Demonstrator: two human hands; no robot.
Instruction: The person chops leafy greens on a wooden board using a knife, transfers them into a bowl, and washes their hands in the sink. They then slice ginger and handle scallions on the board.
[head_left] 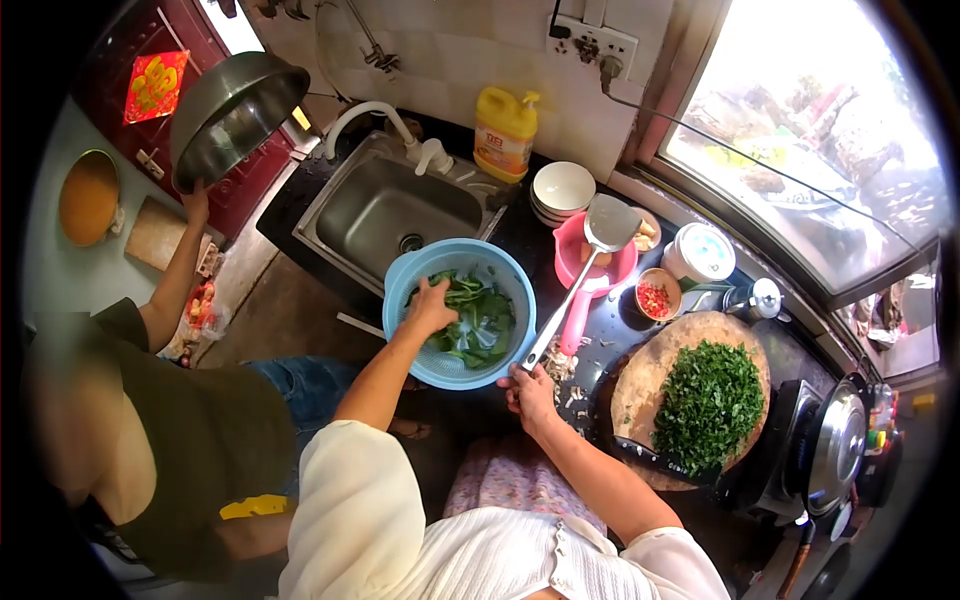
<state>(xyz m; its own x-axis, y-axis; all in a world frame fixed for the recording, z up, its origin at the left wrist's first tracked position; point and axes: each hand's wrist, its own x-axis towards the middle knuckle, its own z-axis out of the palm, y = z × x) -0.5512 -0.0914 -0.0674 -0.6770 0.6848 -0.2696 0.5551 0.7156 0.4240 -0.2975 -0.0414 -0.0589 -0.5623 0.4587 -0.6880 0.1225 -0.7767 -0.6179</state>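
Observation:
My left hand (432,308) is inside a light blue plastic colander (400,350), its fingers closed around some dark leafy greens (478,318). At the colander's lower right rim, my right hand (530,392) grips the edge, thumb and fingers bent. The handle end of a metal spatula (608,225) lies right beside those fingers; its blade rests across a pink strainer (572,240). The colander stands at the counter's front edge, just below the sink (350,210). Where my left fingertips meet the leaves is partly hidden.
Chopped greens (708,400) cover a round wooden board (640,380), with a knife (665,458) at its near edge. White bowls (563,187), a cup of chopped red pepper (657,295) and a yellow detergent bottle (503,135) stand behind. At left, another person raises a large metal basin (230,115).

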